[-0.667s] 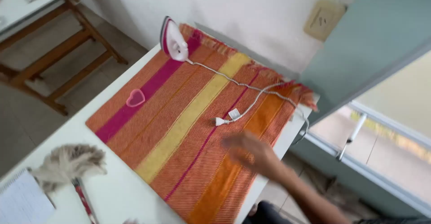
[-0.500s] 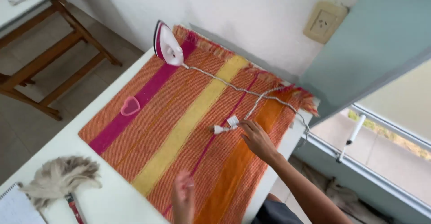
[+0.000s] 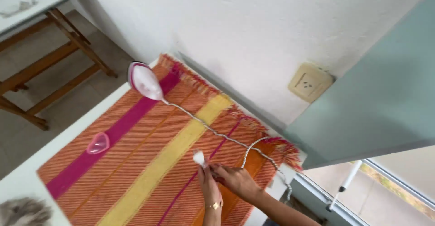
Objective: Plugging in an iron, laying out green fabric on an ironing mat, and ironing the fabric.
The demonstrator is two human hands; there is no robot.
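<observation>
Lying flat over a white worktop [image 3: 27, 180], a woven cloth [image 3: 149, 162] in orange, pink and yellow stripes serves as a padded cover; its far edge ends in a loose fringe against the wall.

Iron [image 3: 145, 82]: white and pink, smooth plastic shell, standing on its heel at the far left corner of the cloth, soleplate off the fabric, presumably so nothing scorches.

Cord [image 3: 217, 133]: braided, pale, trailing from the iron's heel across the stripes, looping near the fringe and dropping over the worktop's right edge.

Plug [image 3: 199, 158]: small, white, blocky, at the near middle of the cloth where both hands meet.

Left hand [image 3: 209, 185]: gold bracelet at the wrist, fingers reaching up to the plug; grip looks pinched on it, though the contact is small and partly hidden.

Right hand [image 3: 235, 179]: just beside the left, fingers curled down onto the cloth by the plug; whether its grip closes on plug or cord cannot be told.

Heart-shaped dish [image 3: 98, 143]: translucent pink, shallow, resting on the pink stripe, well apart from the hands.

Socket [image 3: 311, 83]: cream plate on the rough white wall, unoccupied.

Duster [image 3: 25, 211]: grey, fluffy, at the near left corner of the worktop.

Trestle [image 3: 50, 67]: wooden, standing on the tiled floor to the left.
</observation>
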